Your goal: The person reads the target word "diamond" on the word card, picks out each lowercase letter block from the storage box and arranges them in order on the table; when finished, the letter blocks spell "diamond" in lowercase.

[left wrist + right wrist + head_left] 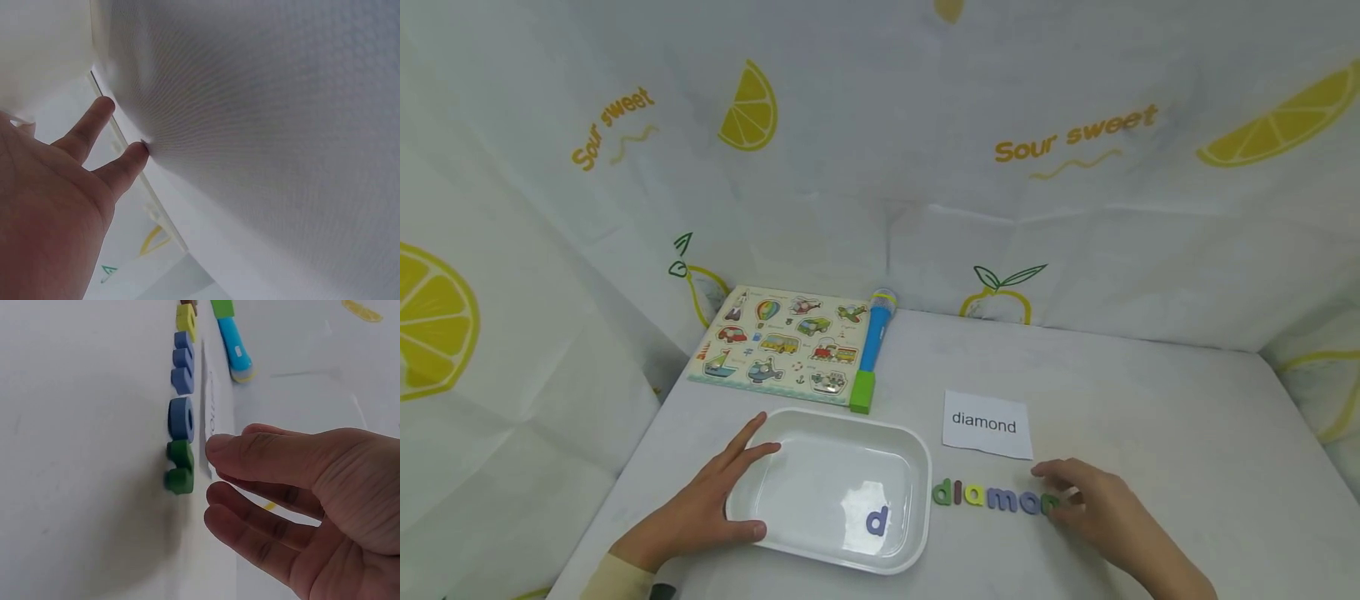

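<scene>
My left hand (700,508) lies at the left end of a white tray (827,562), thumb and fingers spread over its rim. Inside that tray is a purple letter d (877,522). To the right of the tray, a row of coloured letters reads "diamon", with a green d (942,492) first and a blue o (1030,502) near its end. My right hand (1097,508) hovers by the last letter, a green n (180,465). In the right wrist view its loosely bent fingers stand apart from that letter and hold nothing.
Behind the letters lies a paper card (987,425) printed "diamond". A vehicle picture puzzle board (782,346) sits at the back left, with a blue toy microphone (874,337) and a green block (862,392) along its right side. A lemon-print cloth (880,167) hangs behind.
</scene>
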{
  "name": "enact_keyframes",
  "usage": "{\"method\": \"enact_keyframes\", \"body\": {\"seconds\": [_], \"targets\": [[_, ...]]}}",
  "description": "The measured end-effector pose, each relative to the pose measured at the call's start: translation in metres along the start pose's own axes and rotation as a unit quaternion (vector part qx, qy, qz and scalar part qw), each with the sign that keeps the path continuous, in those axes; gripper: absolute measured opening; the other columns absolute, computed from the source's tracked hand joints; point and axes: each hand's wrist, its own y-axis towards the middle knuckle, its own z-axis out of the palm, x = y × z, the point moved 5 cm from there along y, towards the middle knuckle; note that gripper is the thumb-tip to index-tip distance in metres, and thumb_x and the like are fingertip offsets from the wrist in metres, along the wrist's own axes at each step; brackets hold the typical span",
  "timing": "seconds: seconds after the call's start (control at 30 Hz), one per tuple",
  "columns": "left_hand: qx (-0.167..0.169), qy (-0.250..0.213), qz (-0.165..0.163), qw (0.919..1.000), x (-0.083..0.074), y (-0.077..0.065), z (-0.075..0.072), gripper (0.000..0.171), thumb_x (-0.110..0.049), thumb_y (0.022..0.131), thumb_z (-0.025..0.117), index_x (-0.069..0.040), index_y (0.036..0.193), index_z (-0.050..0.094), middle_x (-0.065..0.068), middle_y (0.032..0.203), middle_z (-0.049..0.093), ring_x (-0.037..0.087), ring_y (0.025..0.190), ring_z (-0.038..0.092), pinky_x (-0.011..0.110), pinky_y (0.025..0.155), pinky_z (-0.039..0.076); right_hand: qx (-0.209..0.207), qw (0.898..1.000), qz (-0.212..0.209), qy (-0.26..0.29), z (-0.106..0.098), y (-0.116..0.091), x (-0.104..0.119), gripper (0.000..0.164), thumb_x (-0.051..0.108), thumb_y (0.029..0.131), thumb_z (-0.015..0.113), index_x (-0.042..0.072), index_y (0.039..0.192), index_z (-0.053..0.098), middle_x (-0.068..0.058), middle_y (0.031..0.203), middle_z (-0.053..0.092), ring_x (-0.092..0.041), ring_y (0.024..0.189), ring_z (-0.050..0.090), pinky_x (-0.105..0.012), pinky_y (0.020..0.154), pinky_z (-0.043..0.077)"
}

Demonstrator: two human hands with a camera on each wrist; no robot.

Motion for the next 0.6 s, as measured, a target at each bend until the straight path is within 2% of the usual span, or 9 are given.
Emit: {"method": "enact_keyframes", "body": {"seconds": [0.1, 0.2, 0.27, 0.4, 0.47, 0.6], "targets": [[-0.001, -0.002, -0.002, 1.0, 0.0, 0.0, 0.0, 0.092, -0.057, 0.075, 0.083, -0.027, 0.152, 0.044, -0.008, 0.17, 0.004, 0.034, 0.145, 0.033, 0.063, 0.1, 0.042, -0.014, 0.999, -0.037, 0.001, -0.006, -0.002, 0.018, 0.046, -0.003, 0.074, 0.085, 0.014, 0.114, 0.073, 0.003, 0.113, 0.07, -0.02, 0.096, 0.068, -0.037, 0.078, 0.058], [0.0, -0.003, 0.002, 1.0, 0.0, 0.0, 0.0, 0.091, -0.057, 0.075, 0.083, -0.028, 0.152, 0.044, -0.008, 0.17, 0.005, 0.034, 0.144, 0.034, 0.063, 0.1, 0.042, -0.025, 0.995, -0.092, 0.017, -0.007, -0.005, 0.042, 0.046, -0.002, 0.075, 0.085, 0.017, 0.114, 0.073, 0.008, 0.114, 0.069, -0.017, 0.096, 0.069, -0.035, 0.078, 0.058], [0.001, -0.001, 0.004, 1.0, 0.0, 0.0, 0.001, 0.091, -0.058, 0.076, 0.082, -0.028, 0.153, 0.043, -0.008, 0.17, 0.004, 0.034, 0.144, 0.033, 0.063, 0.1, 0.042, -0.034, 0.989, -0.141, 0.039, -0.005, -0.007, 0.062, 0.045, -0.001, 0.075, 0.085, 0.017, 0.114, 0.072, 0.01, 0.112, 0.069, -0.014, 0.093, 0.069, -0.033, 0.077, 0.058], [-0.001, -0.001, 0.006, 1.0, 0.002, 0.0, 0.0, 0.091, -0.058, 0.076, 0.082, -0.027, 0.153, 0.043, -0.008, 0.17, 0.004, 0.036, 0.144, 0.034, 0.064, 0.099, 0.042, -0.046, 0.974, -0.21, 0.066, 0.006, -0.007, 0.105, 0.043, 0.001, 0.076, 0.086, 0.019, 0.113, 0.071, 0.013, 0.106, 0.068, -0.006, 0.086, 0.064, -0.029, 0.073, 0.057], [-0.003, -0.002, 0.008, 1.0, 0.003, -0.001, 0.0, 0.092, -0.058, 0.076, 0.082, -0.026, 0.152, 0.043, -0.008, 0.17, 0.004, 0.036, 0.144, 0.033, 0.064, 0.099, 0.041, -0.036, 0.974, -0.216, 0.062, 0.015, -0.005, 0.127, 0.042, 0.004, 0.078, 0.086, 0.02, 0.114, 0.071, 0.013, 0.106, 0.067, -0.005, 0.085, 0.063, -0.027, 0.073, 0.057], [-0.001, -0.004, 0.009, 1.0, 0.003, 0.0, 0.001, 0.091, -0.058, 0.076, 0.082, -0.027, 0.153, 0.043, -0.009, 0.17, 0.004, 0.036, 0.145, 0.032, 0.064, 0.1, 0.041, 0.031, 0.982, -0.186, 0.015, 0.037, 0.002, 0.163, 0.042, 0.014, 0.08, 0.086, 0.019, 0.119, 0.071, 0.008, 0.112, 0.067, -0.012, 0.094, 0.065, -0.032, 0.081, 0.057]]}}
